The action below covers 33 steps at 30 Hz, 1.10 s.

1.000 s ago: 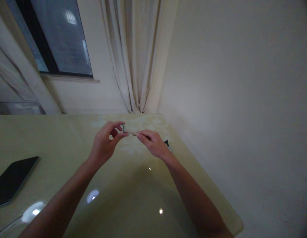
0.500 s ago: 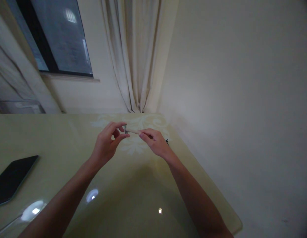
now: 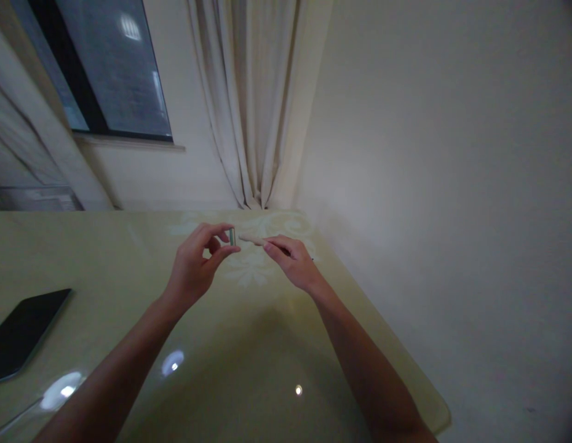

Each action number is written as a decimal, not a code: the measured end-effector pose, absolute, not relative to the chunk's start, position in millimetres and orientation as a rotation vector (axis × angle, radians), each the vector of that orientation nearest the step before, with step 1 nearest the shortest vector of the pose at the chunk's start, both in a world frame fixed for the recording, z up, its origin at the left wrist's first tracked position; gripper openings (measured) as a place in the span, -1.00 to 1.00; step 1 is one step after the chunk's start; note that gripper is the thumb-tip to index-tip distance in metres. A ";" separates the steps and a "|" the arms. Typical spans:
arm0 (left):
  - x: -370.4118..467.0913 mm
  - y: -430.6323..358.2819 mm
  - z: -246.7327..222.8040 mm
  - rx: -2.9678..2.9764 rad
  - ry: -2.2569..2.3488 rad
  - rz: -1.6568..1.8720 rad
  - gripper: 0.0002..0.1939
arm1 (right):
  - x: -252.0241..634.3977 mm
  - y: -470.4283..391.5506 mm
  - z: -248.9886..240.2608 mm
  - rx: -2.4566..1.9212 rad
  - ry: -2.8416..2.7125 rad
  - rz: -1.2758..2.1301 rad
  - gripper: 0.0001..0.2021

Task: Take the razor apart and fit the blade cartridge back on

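A small, thin greenish piece (image 3: pixel 232 237) stands upright between the thumb and a finger of my left hand (image 3: pixel 198 258). My right hand (image 3: pixel 293 261) pinches a slim pale stick (image 3: pixel 251 239) that points left at the piece. A narrow gap parts the stick's tip from the piece. Both hands are above the far part of the glossy table (image 3: pixel 249 369). What exactly the small piece is cannot be made out.
A black tablet (image 3: pixel 25 332) lies at the left of the table, with a pale cable (image 3: pixel 16 416) nearer the front. A tiny dark object (image 3: pixel 312 259) shows just beyond my right wrist. The wall (image 3: pixel 429 215) runs along the right edge.
The stick's tip has come away from the small piece as my right hand moved slightly right. The piece is turned a little in my left hand. More of the dark object is now hidden.
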<state>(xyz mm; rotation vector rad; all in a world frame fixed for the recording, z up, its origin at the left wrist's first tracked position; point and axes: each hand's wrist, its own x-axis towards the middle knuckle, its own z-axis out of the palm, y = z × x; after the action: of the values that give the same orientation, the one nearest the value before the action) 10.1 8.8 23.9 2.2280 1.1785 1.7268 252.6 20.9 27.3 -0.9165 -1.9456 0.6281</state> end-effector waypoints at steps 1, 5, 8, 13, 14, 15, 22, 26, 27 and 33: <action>10.2 8.8 23.9 2.233 1.170 1.718 -0.75 | 251.4 19.9 27.7 -0.903 -1.950 0.648 -0.65; 11.6 8.3 24.2 2.250 1.167 1.719 -0.76 | 248.5 19.1 27.1 -0.899 -1.979 0.664 -0.64; 12.6 7.7 24.4 2.241 1.169 1.726 -0.76 | 250.6 21.0 25.8 -0.942 -1.957 0.618 -0.64; 14.4 5.0 26.1 2.248 1.168 1.738 -0.74 | 247.9 17.0 28.5 -0.910 -1.971 0.647 -0.64; 14.6 4.5 26.5 2.253 1.167 1.741 -0.74 | 246.7 16.2 29.2 -0.902 -1.978 0.647 -0.65; 14.8 4.3 26.8 2.256 1.167 1.742 -0.74 | 245.9 15.9 29.7 -0.901 -1.981 0.639 -0.65; 16.9 4.9 25.2 2.242 1.152 1.721 -0.77 | 247.7 16.4 32.5 -0.926 -1.937 0.597 -0.67; 17.5 3.1 26.9 2.242 1.144 1.735 -0.74 | 246.6 13.9 34.2 -0.915 -1.945 0.599 -0.68; 17.5 2.8 27.4 2.237 1.147 1.735 -0.74 | 246.8 13.6 34.6 -0.928 -1.942 0.586 -0.68; 19.4 1.9 27.1 2.223 1.156 1.708 -0.75 | 247.3 12.3 36.7 -0.938 -1.924 0.585 -0.66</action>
<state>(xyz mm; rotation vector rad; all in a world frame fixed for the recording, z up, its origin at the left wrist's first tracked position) 19.4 1.9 27.1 2.2233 1.1555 1.7078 247.3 12.3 36.7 -0.9376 -1.9242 0.5849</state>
